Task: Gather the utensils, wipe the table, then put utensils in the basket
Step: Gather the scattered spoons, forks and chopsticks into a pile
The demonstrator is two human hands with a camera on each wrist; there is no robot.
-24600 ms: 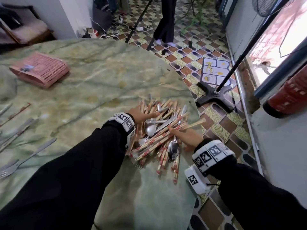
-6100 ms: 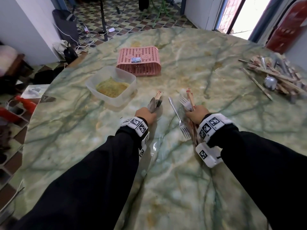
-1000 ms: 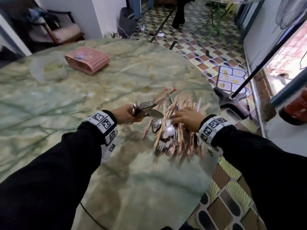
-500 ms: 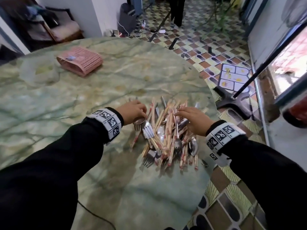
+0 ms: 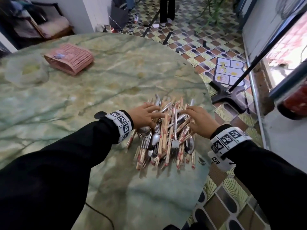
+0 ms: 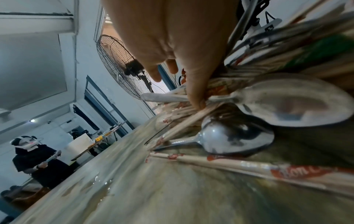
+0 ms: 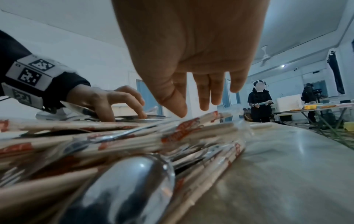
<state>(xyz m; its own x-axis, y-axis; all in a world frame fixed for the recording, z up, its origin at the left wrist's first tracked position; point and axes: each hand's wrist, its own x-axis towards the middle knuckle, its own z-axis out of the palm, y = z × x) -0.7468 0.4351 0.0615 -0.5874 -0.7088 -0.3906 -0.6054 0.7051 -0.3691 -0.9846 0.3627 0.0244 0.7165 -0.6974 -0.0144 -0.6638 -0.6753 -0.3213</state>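
Pile: a heap point(image 5: 166, 133) of wrapped chopsticks, spoons and forks lies on the table point(image 5: 83, 100) near its right edge, the pieces mostly lined up lengthwise and overlapping.
Left hand: the left hand point(image 5: 142, 116) rests on the left side of the pile, fingers spread and lightly bent; in the left wrist view the thumb point(image 6: 195, 91) presses down on chopsticks and a spoon handle, and nothing is gripped.
Right hand: the right hand point(image 5: 199, 121) lies over the right side of the pile, fingers straight and apart; in the right wrist view the fingertips point(image 7: 180, 109) touch or hover just above the top chopsticks, which of the two I cannot tell.
Spoons: two spoons point(image 6: 235, 137) lie bowl toward the left wrist, beside a wrapped chopstick pair point(image 6: 249, 168) flat on the table.
Fork: a fork point(image 5: 174, 141) sits on top of the pile, tines toward the near edge.
Basket: the pink basket point(image 5: 69, 58) lies upside down toward the far left of the table, well apart from the pile.
Tub: a blurred clear tub point(image 5: 25, 72) stands just left of the basket.
Bystander: a person in black point(image 7: 258, 103) stands beyond the table's far edge.
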